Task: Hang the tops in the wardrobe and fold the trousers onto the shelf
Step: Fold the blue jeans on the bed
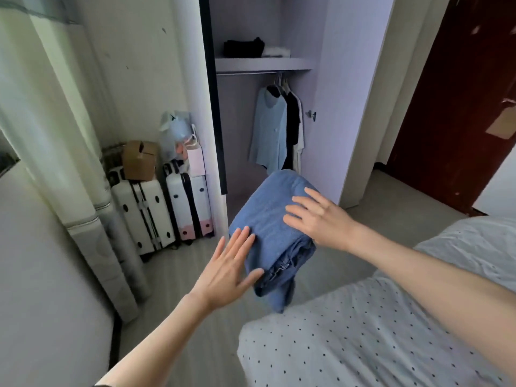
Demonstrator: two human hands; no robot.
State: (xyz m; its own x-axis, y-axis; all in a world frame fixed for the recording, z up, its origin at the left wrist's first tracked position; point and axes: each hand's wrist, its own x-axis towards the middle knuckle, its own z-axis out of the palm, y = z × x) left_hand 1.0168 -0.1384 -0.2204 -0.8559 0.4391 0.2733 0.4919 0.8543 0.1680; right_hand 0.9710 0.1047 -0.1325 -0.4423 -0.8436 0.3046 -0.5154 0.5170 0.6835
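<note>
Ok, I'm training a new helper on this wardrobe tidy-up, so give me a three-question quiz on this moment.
1. True or false: the folded jeans already lie on the wardrobe shelf.
2. What hangs nearest the camera on the rail? A) light blue top B) white towel C) red coat
3. How do the left hand and right hand meet the jeans?

Key
1. False: they are carried in the air between the bed and the wardrobe.
2. A, the light blue top.
3. With straight fingers laid flat on top of the denim, not a curled grip.
</note>
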